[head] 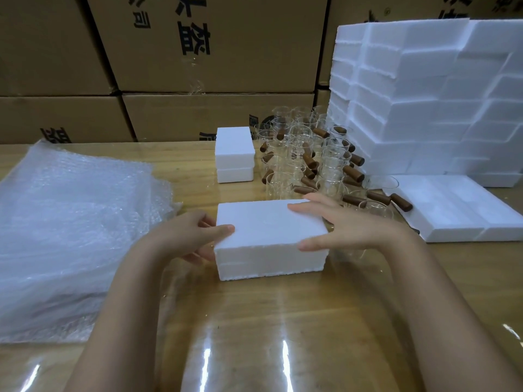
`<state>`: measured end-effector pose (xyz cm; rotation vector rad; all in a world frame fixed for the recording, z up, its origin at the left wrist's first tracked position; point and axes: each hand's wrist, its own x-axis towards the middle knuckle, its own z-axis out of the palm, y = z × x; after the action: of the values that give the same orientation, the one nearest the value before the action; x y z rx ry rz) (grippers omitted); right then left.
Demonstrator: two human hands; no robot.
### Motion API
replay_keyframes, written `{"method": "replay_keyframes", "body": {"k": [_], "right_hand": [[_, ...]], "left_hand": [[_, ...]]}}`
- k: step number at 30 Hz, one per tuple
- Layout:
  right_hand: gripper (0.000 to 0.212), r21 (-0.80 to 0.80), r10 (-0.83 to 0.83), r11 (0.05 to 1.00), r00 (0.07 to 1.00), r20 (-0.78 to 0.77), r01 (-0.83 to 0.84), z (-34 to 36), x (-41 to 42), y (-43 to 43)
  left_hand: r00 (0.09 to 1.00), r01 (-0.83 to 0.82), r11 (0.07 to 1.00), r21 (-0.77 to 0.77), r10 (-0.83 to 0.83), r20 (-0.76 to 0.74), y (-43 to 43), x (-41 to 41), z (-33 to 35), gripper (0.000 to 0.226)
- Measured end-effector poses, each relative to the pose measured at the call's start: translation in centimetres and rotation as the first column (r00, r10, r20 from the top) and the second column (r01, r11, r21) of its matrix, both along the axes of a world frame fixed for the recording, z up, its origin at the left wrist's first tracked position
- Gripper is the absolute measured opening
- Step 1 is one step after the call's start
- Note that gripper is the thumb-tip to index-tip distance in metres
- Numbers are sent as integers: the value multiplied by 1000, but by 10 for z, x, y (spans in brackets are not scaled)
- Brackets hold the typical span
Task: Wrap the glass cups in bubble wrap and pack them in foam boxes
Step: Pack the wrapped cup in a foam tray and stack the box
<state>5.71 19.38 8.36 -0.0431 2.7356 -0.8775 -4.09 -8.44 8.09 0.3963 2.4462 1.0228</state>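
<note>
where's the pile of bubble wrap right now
In the head view the bubble wrap pile lies on the left side of the table, just left of the left hand gripping the closed foam box.

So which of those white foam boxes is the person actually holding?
The closed white foam box nearest the camera: left hand and right hand grip its ends. The two stacked foam boxes behind stand untouched.

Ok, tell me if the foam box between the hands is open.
No, the foam box is closed, with its lid seated on top.
</note>
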Motion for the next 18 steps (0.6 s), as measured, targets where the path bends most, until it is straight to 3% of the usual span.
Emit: {"method": "replay_keyframes", "body": {"k": [4, 6, 10, 12, 18], "right_hand": [[44, -263, -202, 950, 973, -108, 168, -4, -5, -9], [56, -353, -324, 891, 944, -57, 285, -5, -8, -12], [69, -375, -460, 791, 874, 156, 483, -3, -7, -14], [69, -354, -489, 776, 852, 187, 523, -5, -8, -14], [42, -398, -456, 761, 859, 234, 513, -7, -6, -9]], "left_hand": [[995, -16, 1000, 14, 15, 102, 2, -1, -4, 37], [986, -21, 1000, 20, 17, 169, 4, 1, -5, 39], [979, -57, 996, 63, 44, 197, 8, 3, -7, 39], [977, -71, 994, 77, 54, 206, 8, 2, -8, 37], [967, -86, 988, 126, 53, 248, 9, -1, -10, 34]]}}
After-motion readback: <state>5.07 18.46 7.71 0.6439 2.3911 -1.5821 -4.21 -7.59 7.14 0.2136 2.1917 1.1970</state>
